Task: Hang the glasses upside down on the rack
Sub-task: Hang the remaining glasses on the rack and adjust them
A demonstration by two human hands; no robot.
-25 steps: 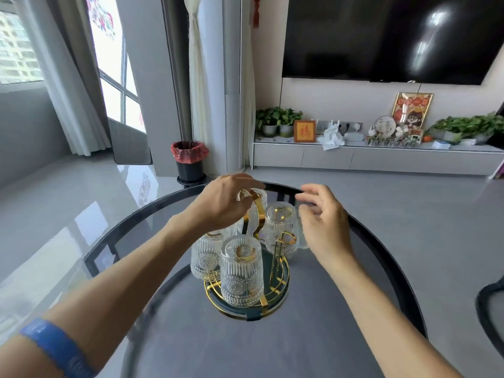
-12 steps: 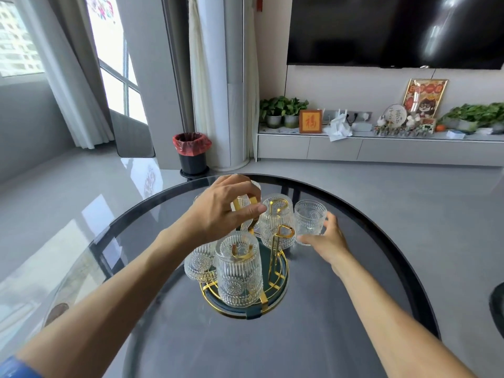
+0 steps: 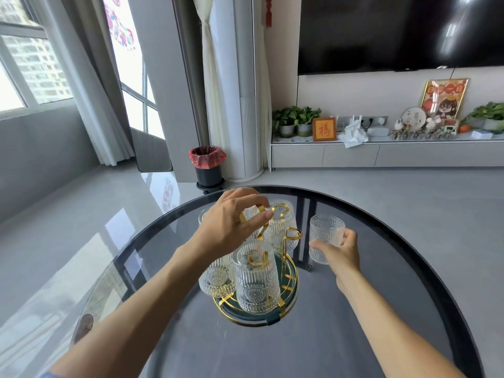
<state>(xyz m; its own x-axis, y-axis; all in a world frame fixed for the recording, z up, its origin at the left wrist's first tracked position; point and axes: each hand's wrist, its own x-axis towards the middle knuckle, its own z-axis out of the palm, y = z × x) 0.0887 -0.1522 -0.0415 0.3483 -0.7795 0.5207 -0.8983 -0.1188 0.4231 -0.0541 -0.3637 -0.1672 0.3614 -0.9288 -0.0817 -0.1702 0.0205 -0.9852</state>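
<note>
Round dark glass table (image 3: pixel 381 309), gold wire rack (image 3: pixel 289 279) on a teal round base near its centre. Left hand (image 3: pixel 231 227) above rack, thumb and fingers closed around the gold top handle (image 3: pixel 246 215). Right hand (image 3: pixel 341 255) right of rack, fingers wrapped round a ribbed glass (image 3: pixel 326 236); glass upright, mouth up, base at or just above the tabletop — contact not discernible. Glass clear of rack, just beside the empty gold hook (image 3: pixel 291 236) on the rack's right side.

Hung upside down on rack: front glass (image 3: pixel 256 282), nearest camera; left glass (image 3: pixel 216 279), partly hidden under the left forearm; rear glass (image 3: pixel 281 225), behind the handle. Further glass at far left, mostly hidden behind the left hand; orientation unclear.

Background: bin with red liner (image 3: pixel 207 165) on floor beyond table; low cabinet (image 3: pixel 381 155) with potted plants under a wall-mounted television (image 3: pixel 395 31).
</note>
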